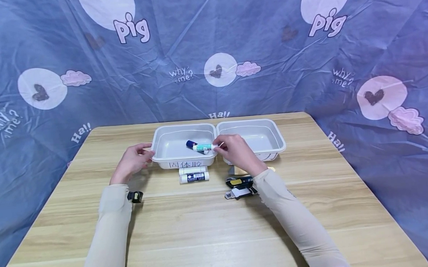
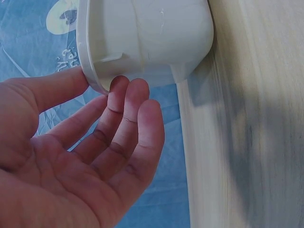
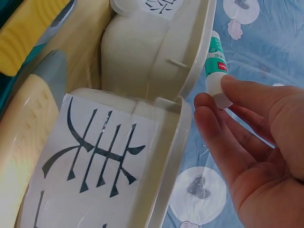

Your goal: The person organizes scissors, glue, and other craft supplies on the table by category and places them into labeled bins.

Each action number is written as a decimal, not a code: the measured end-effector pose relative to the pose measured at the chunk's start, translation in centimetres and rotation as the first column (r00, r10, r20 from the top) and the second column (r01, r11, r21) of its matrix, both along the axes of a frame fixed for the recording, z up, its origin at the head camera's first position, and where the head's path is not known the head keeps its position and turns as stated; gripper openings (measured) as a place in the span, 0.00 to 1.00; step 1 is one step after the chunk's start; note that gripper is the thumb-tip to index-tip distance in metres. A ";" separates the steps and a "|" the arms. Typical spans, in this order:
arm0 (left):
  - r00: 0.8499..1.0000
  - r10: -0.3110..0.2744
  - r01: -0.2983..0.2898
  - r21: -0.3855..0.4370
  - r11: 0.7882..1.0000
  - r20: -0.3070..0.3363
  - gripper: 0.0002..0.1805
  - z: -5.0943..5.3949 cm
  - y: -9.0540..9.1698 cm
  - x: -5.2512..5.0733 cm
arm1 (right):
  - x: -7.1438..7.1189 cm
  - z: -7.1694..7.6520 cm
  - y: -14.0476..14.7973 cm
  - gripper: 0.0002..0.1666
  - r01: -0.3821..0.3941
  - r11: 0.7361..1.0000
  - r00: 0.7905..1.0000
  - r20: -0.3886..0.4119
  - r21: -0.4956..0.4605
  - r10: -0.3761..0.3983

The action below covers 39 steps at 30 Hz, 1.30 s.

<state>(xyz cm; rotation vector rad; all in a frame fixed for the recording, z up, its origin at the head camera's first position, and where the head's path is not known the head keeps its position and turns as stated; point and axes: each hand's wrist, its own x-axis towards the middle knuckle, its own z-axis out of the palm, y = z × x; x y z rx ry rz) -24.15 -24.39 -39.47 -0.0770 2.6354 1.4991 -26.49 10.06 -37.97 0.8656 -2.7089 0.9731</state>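
Note:
My right hand (image 1: 237,150) pinches the white end of a green-and-white glue stick (image 1: 202,147) above the left white plastic box (image 1: 158,146). A dark blue glue stick (image 1: 191,144) lies inside that box, partly covered by the held one. My left hand (image 2: 90,137) holds the box's left rim (image 2: 84,52) between thumb and fingers. Before the box's labelled front, a white glue stick (image 1: 190,170) and a dark-labelled glue stick (image 1: 196,177) lie side by side. In the right wrist view, the held glue stick (image 3: 216,59) is beyond the box rims.
The right white box (image 1: 280,145) stands against the left one, its label (image 3: 95,156) partly hidden in the head view. Utility knives lie before it: a black-and-yellow one (image 1: 236,182), a grey-white one (image 1: 238,193) and one with a beige handle (image 3: 35,104). Patterned blue cloth (image 1: 184,99) hangs behind the table.

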 end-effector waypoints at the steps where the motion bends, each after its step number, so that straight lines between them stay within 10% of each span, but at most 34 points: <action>1: 1.000 0.000 0.000 -0.001 1.000 0.001 0.28 0.0 0.0 0.0 | 0.0 0.0 0.0 0.09 0.001 1.000 1.000 0.005 0.001 -0.001; 39: 1.000 -0.007 0.007 0.011 1.000 0.010 0.30 0.2 0.0 0.2 | 0.0 -0.2 -0.2 0.09 0.013 1.000 0.999 0.031 0.024 -0.014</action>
